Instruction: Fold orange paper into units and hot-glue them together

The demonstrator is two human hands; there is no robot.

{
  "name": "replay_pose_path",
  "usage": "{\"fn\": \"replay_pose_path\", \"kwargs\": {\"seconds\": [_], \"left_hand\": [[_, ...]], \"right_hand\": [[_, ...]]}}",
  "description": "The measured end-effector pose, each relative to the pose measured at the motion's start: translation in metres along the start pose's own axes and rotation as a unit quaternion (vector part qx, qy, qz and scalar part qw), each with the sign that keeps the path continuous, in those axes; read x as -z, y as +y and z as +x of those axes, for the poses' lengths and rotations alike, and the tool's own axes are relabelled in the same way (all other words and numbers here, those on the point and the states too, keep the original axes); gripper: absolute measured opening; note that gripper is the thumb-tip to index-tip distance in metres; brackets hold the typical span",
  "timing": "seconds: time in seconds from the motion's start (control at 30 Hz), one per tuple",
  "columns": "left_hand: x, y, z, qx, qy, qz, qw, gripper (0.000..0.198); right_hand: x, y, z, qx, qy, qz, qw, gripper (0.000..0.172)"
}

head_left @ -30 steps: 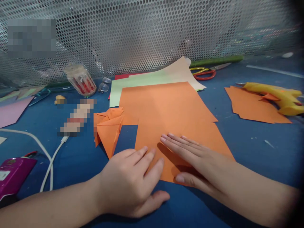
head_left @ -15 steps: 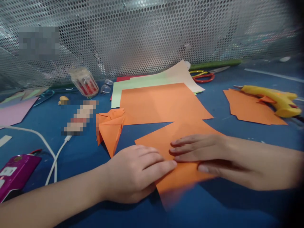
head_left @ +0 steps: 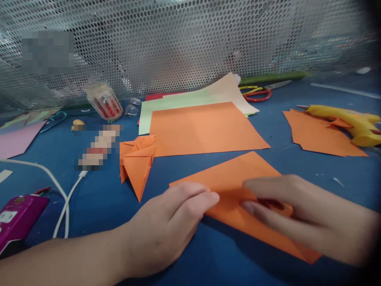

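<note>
Head view: the left hand [head_left: 175,226] stretches in from the lower left. Its forearm is low over the blue counter [head_left: 98,206], palm down and fingers bent. Its fingertips [head_left: 213,196] rest on the near left edge of a folded orange paper sheet [head_left: 235,174]. The thumb is hidden, so I cannot tell whether this hand pinches the sheet.

The right hand [head_left: 291,214] enters from the lower right, knuckles up. Its thumb is under and its fingers over a raised flap of the sheet, clamped on it. The two hands sit just beside each other without touching.

The folded sheet lies at lower centre, partly under both hands. Its long axis runs from centre left down to the lower right, where a narrow tip shows below the right wrist. A blunt corner points up the frame toward a large flat orange paper sheet [head_left: 205,127].

Left of centre lies a small folded orange paper figure [head_left: 138,165]. At the right edge a yellow glue gun [head_left: 351,123] rests on orange paper offcuts [head_left: 315,137].
</note>
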State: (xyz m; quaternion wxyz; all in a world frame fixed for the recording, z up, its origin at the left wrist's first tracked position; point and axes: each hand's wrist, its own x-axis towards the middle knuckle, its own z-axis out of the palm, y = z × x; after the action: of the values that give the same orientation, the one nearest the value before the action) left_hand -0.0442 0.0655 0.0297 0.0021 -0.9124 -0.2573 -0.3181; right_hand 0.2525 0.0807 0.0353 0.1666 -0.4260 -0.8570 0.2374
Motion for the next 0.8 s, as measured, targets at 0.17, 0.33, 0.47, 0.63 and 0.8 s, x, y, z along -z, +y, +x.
{"fn": "replay_pose_path", "kwargs": {"seconds": [0.17, 0.33, 0.47, 0.63, 0.8], "left_hand": [[-0.001, 0.002, 0.002, -0.02, -0.012, 0.043, 0.999, 0.032], [0.005, 0.013, -0.001, -0.003, -0.14, 0.032, 0.99, 0.04], [0.003, 0.016, -0.004, 0.004, -0.173, 0.032, 0.984, 0.058], [-0.003, 0.017, -0.005, -0.015, -0.126, 0.109, 0.986, 0.07], [0.0, 0.022, -0.01, 0.001, -0.116, 0.18, 0.977, 0.074]], "right_hand": [[0.002, 0.015, 0.019, -0.098, 0.01, -0.029, 0.995, 0.064], [-0.006, 0.02, 0.012, -0.077, 0.074, -0.09, 0.99, 0.059], [-0.011, 0.027, 0.006, -0.038, 0.096, -0.129, 0.986, 0.057], [-0.022, 0.028, 0.006, -0.025, 0.15, -0.161, 0.975, 0.067], [-0.026, 0.032, 0.004, -0.033, 0.145, -0.17, 0.974, 0.068]]}}
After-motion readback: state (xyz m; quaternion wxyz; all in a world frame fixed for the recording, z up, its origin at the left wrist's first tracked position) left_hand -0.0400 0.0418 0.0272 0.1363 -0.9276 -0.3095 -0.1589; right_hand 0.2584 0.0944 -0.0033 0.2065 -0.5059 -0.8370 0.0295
